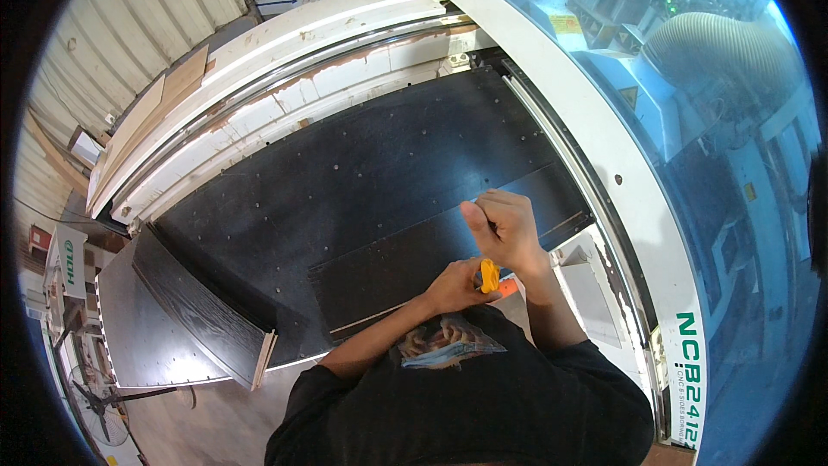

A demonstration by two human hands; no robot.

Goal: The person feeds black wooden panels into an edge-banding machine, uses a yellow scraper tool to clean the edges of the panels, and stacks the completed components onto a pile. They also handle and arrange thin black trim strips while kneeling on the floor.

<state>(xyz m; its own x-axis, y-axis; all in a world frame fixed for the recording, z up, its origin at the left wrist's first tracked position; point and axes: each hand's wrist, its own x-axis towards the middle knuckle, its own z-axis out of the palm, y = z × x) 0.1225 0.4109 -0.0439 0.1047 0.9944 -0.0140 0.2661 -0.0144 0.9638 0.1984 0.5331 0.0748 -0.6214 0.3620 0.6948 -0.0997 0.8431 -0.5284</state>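
Observation:
In front of my body, my left hand (454,286) is closed around a small yellow object (489,276) whose kind I cannot make out. An orange piece (507,288) shows just beneath it. My right hand (504,229) is raised slightly beyond and to the right, its fingers curled into a fist and the thumb pointing left. Whatever may be inside that fist is hidden. Both hands are above a long dark board (388,272), which lies flat on the near side of a black work table (345,164).
A dark wood-grain panel (194,298) with a pale end edge (264,361) lies at the left. White rails (285,91) run behind the table. To the right stands a white machine frame (638,181) with a blue transparent cover (733,207). A fan (97,404) is at the lower left.

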